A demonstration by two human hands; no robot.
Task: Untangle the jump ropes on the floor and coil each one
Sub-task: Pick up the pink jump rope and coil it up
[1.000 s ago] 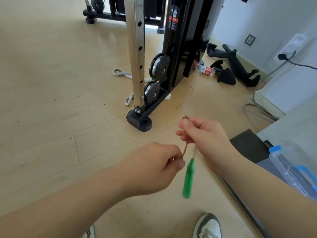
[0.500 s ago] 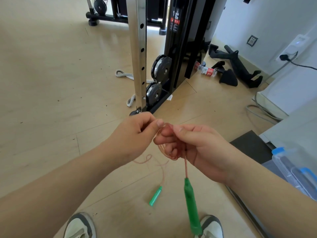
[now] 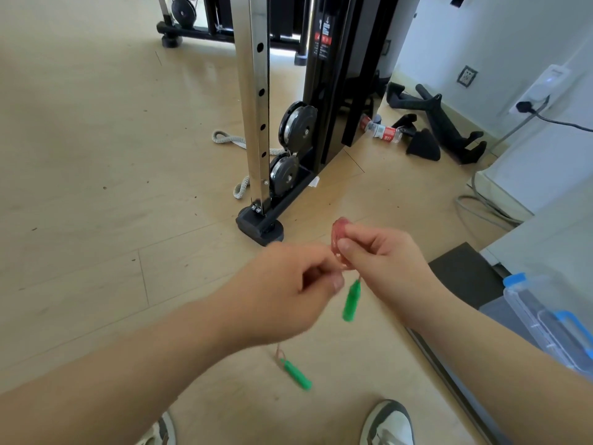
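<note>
A rope coil is pinched by the right hand. Below the coil, cord is gripped in the curled left hand and 2 handles are hung.

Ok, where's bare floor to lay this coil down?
Widest bare floor lies left of the chrome post, nearer than the grey rope. A smaller strip runs between the machine foot and the black mat. Crowded: the wall side, with bottle, black handles, cables and plastic box.
</note>
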